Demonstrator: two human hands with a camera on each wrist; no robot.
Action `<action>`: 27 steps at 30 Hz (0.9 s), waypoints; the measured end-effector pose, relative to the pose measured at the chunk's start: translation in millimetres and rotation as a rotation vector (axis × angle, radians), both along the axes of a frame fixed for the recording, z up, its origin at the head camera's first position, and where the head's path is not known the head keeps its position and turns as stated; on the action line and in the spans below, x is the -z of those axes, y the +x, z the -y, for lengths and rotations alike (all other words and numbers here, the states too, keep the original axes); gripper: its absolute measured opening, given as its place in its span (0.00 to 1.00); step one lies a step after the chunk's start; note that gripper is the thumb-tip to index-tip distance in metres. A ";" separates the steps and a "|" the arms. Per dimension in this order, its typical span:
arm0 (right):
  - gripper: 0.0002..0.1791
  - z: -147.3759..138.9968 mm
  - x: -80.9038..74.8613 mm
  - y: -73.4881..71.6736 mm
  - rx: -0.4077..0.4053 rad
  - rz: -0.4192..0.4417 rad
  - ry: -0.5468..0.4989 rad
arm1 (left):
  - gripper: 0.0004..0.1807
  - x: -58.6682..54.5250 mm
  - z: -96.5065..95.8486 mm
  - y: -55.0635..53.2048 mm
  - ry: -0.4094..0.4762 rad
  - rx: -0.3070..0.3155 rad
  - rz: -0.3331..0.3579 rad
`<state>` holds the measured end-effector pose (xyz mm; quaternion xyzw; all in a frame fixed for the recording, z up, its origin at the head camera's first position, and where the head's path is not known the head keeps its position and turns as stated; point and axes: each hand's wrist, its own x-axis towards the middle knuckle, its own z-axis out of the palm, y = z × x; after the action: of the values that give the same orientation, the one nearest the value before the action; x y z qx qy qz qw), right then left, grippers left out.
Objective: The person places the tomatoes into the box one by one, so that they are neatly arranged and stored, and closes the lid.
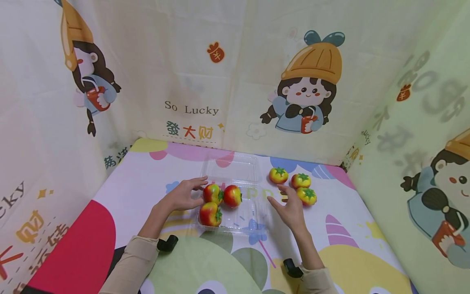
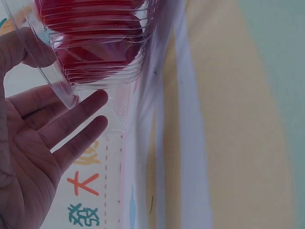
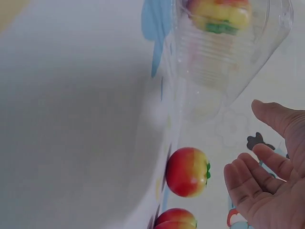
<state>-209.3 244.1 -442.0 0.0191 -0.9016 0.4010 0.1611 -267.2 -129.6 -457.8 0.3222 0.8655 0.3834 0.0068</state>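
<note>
Beige sleeves (image 1: pixel 130 265) are showing nearest; the left hand (image 1: pixel 182 196) is holding its fingers apart beside a clear clamshell box (image 1: pixel 235 218), contact unclear. The right hand (image 1: pixel 291 209) is hovering, thumb and fingers apart. Three persimmon-like fruits (image 1: pixel 211 213) are sitting inside, apparently corralled by the walls; three loose fruits (image 1: pixel 301 181) are resting rightward; the lid (image 1: pixel 231 168) is lying back, presumably baring the base.

Box (image 1: pixel 242 216): clear
Fruit (image 1: pixel 232 197) in box: red, yellow, green-topped
Fruit (image 1: pixel 306 197) right of box: likewise
Tablecloth (image 1: pixel 136 192) under box: white, multicoloured shapes
Curtain (image 1: pixel 242 81) behind box: cream, cartoon-printed
</note>
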 end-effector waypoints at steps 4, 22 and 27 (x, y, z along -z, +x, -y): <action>0.32 -7.7 2.3 -1.8 0.010 -0.004 -0.004 | 0.35 -0.6 0.3 0.6 -0.004 -0.001 -0.003; 0.31 -31.5 -5.2 -9.5 0.094 0.026 0.016 | 0.35 -0.3 0.6 0.4 -0.015 0.006 -0.003; 0.30 -38.6 -5.8 -12.8 0.108 0.031 0.013 | 0.35 -0.3 0.4 0.6 -0.007 0.004 -0.004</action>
<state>-222.1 282.7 -436.2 -0.0348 -0.9064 0.3859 0.1682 -266.6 -130.0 -457.5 0.3249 0.8662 0.3797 0.0068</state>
